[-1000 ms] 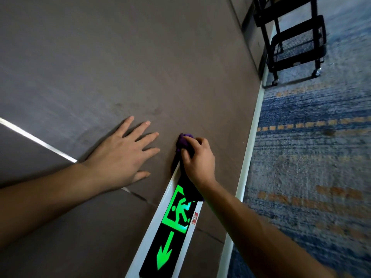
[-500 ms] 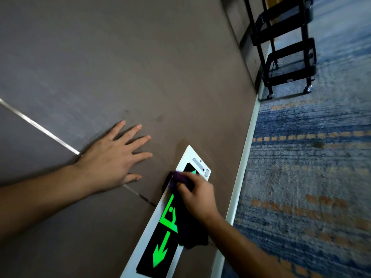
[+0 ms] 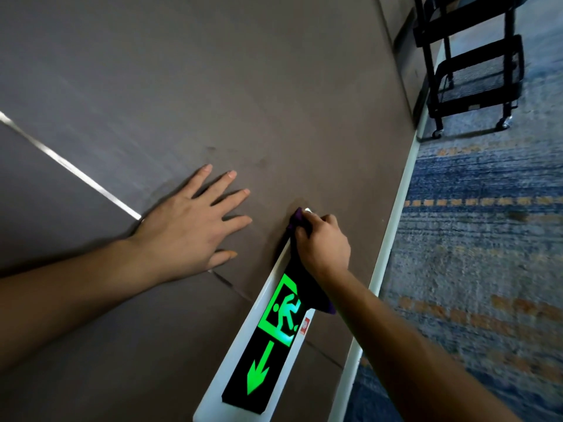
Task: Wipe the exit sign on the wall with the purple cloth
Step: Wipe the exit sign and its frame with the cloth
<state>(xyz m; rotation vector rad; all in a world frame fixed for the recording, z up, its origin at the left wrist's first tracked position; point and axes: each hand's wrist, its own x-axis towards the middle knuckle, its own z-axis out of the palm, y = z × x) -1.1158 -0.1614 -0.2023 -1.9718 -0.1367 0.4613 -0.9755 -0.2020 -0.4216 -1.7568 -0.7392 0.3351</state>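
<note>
Head view: the right hand (image 3: 323, 245), fingers closed on the purple cloth (image 3: 297, 222), has swept back to the exit sign (image 3: 268, 339)'s top end, so wiping continues, while the left hand (image 3: 185, 229) lies flat and open on the wall (image 3: 274, 86).

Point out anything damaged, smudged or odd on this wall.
Faint dark smudges mark the brown wall panel just above the flat left hand. The lit green exit sign looks intact.

Right hand (image 3: 324, 246) presses cloth (image 3: 297, 219) on sign (image 3: 268, 339); left hand (image 3: 185, 226) beside.
</note>
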